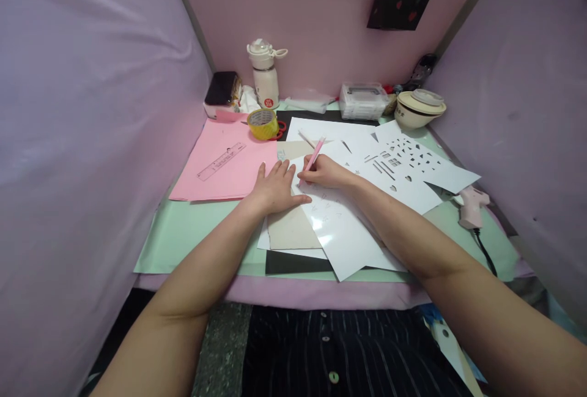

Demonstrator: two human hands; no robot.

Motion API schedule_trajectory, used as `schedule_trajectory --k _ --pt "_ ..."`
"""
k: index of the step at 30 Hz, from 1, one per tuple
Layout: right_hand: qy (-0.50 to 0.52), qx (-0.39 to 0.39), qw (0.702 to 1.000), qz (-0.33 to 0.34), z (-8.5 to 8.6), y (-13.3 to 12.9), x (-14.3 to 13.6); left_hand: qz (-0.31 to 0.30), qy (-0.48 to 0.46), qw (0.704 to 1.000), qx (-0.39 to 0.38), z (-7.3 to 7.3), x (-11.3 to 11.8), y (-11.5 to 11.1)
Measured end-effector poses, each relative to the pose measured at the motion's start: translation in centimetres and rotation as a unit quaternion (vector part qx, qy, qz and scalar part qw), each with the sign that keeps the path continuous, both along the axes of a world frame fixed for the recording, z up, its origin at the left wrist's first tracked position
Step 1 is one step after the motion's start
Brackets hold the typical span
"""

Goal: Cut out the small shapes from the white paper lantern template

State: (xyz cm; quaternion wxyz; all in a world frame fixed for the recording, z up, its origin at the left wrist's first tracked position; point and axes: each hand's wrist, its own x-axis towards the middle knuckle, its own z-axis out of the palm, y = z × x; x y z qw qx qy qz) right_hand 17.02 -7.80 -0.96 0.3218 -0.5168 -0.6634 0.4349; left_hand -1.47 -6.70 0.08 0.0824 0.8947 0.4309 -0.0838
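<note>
hands (274, 194) on paper (342, 239), right (326, 172) holding pen (315, 153); capped bottle (266, 86) behind.

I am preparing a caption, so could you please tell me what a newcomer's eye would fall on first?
Probably the right hand at the centre, holding a pink pen over a white sheet, with the left hand spread beside it. Next might come pink paper at the left, with a ruler on it, and a sheet full of holes at the right.
</note>
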Motion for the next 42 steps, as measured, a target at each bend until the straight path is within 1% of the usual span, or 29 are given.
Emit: schedule_trajectory --k 9,17,30,42 --pt "-0.01 0.017 1.0 -0.02 0.02 0.2 0.36 -0.002 0.0 1.0 0.001 -0.18 -0.09 0.15" --pt "-0.019 0.009 0.999 -0.031 0.33 0.22 0.6 0.0 0.004 1.0 0.001 -0.05 0.0 0.04" --pt "-0.005 0.002 0.999 -0.042 -0.2 0.66 0.82 0.0 0.003 1.0 0.003 0.04 -0.04 -0.04" --pt "0.007 0.003 0.999 -0.042 -0.21 0.63 0.81 0.001 -0.001 1.0 -0.003 0.2 0.04 -0.12"
